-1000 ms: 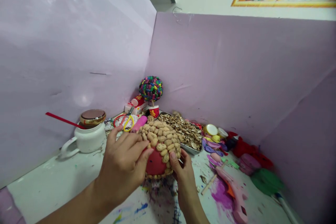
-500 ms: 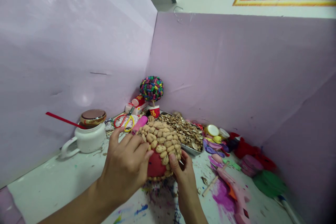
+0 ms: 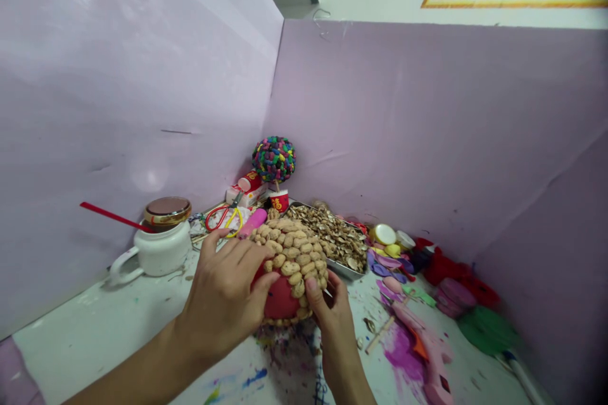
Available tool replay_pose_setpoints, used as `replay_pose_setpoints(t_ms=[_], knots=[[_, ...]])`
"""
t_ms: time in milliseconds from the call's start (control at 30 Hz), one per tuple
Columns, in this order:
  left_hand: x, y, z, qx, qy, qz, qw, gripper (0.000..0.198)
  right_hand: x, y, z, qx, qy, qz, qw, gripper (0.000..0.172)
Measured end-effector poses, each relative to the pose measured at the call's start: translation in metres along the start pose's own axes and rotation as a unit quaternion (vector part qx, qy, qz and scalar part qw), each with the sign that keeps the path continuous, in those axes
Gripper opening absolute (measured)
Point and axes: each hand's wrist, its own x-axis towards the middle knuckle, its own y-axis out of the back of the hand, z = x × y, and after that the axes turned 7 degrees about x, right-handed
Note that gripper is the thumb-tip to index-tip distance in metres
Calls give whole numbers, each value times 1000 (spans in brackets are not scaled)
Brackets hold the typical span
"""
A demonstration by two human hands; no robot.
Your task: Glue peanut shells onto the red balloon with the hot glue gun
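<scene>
A red ball (image 3: 281, 299), mostly covered with glued-on peanut shells (image 3: 293, 252), is held above the paint-stained table (image 3: 95, 329). My left hand (image 3: 223, 294) wraps round its left side, fingers curled against the shells and the bare red patch. My right hand (image 3: 332, 316) grips its lower right side, thumb pressed on a shell at the edge of the red patch. What the right fingers may pinch is hidden.
A metal tray of peanut shells (image 3: 332, 234) sits just behind the ball. A white jug with a gold lid (image 3: 156, 247), scissors (image 3: 223, 216) and a multicoloured ball on a stick (image 3: 273, 159) stand further back. A pink glue gun (image 3: 427, 361) and coloured foam pieces (image 3: 394, 262) lie right. Purple boards (image 3: 427, 139) wall the table.
My left hand's fingers have shifted a little along the ball and the ball has turned slightly. My right hand has hardly moved.
</scene>
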Motion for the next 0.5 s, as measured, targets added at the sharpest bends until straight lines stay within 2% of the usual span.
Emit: replay_pose_setpoints(t_ms=[200, 500], knots=[[2, -3, -5, -68, -27, 5, 997, 19, 1, 1, 1, -2, -1, 9, 1000, 66], [1, -8, -7, -67, -32, -4, 997, 21, 2, 2, 1, 2, -7, 9, 1000, 69]])
